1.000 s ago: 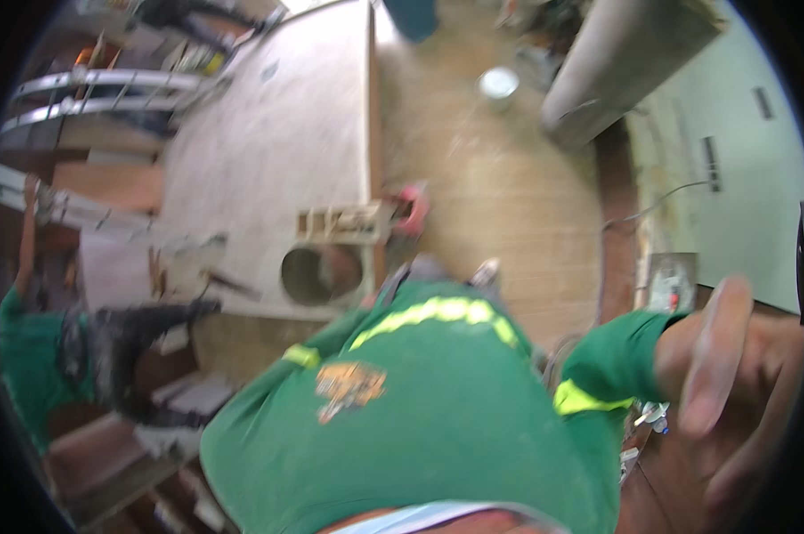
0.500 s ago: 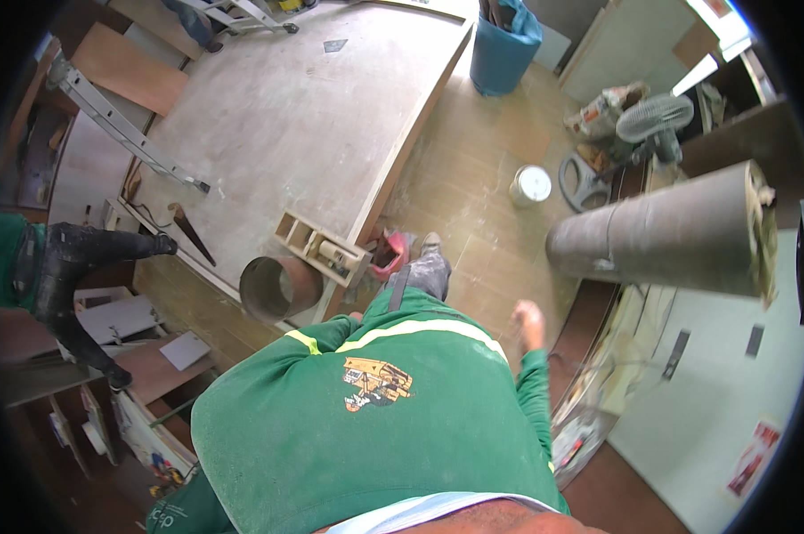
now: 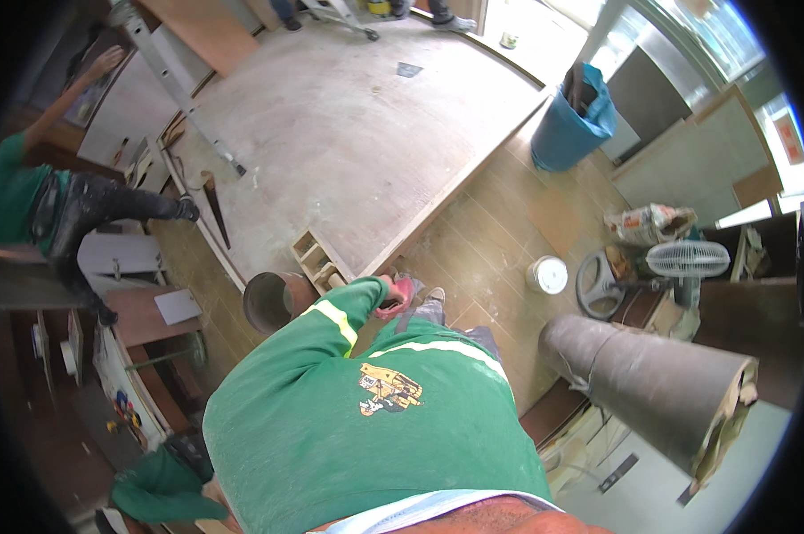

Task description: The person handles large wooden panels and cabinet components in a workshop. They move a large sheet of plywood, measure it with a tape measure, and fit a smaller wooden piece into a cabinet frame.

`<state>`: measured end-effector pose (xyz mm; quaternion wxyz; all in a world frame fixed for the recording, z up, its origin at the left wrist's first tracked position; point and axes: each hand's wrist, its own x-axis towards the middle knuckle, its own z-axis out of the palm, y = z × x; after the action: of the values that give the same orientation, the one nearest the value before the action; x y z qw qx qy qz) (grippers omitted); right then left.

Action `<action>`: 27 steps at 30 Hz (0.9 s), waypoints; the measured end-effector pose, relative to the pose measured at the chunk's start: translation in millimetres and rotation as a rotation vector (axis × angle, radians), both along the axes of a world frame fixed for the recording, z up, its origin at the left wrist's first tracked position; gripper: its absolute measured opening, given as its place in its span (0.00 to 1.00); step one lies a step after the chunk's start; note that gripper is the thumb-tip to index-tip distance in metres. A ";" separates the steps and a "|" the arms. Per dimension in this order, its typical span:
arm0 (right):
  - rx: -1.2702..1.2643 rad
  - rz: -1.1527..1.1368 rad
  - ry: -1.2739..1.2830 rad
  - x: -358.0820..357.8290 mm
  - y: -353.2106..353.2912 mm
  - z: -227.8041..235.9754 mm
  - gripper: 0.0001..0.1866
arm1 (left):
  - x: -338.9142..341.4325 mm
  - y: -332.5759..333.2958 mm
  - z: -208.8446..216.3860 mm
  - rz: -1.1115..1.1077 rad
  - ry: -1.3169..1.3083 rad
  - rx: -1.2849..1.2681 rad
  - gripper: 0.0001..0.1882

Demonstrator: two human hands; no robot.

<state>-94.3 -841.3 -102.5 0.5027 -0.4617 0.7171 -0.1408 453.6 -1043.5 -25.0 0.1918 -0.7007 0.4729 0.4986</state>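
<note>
My left hand (image 3: 390, 287) shows only in part beyond its green sleeve, next to a pink-red plastic bag or bucket (image 3: 406, 292). It overlaps the container's rim, and whether its fingers grip anything I cannot make out. Close by, a wooden tote box (image 3: 311, 255) with compartments sits at the corner of the pale platform (image 3: 349, 151), partly behind my sleeve. A round brown-grey drum (image 3: 264, 305), open at the top, stands beside the box. My right hand is not in view; my torso hides that side.
A blue lined bin (image 3: 567, 133) with scraps, a white-lidded pail (image 3: 547, 275), a fan (image 3: 687, 259) and a large grey roll (image 3: 633, 374) stand to the right. A handsaw (image 3: 215, 209) and ladder (image 3: 184, 93) are left, near a co-worker (image 3: 73, 205). Another person (image 3: 166, 481) is lower left.
My left arm has swung forward to the pink-red container. My right hand has dropped out of view. The view has turned, and the left co-worker's raised arm now shows.
</note>
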 end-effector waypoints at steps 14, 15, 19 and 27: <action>0.273 -0.022 -0.311 -28.3 -354.6 63.5 0.08 | -95.2 -38.1 84.0 0.558 0.119 0.044 0.49; 0.277 0.092 -0.272 -37.0 -361.3 50.1 0.08 | -113.1 -16.5 74.2 0.545 0.050 -0.053 0.50; 0.254 0.516 -0.146 -96.8 -365.9 -33.1 0.10 | -168.2 65.4 17.1 0.747 -0.084 0.015 0.48; 0.259 0.898 -0.045 -177.3 -458.6 -32.0 0.13 | -270.0 96.9 -27.1 1.066 -0.033 0.046 0.48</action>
<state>-271.6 -1299.8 -134.5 0.5828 -0.6568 0.4467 0.1715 183.6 -946.7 -52.1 -0.0654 -0.8471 0.0373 0.5260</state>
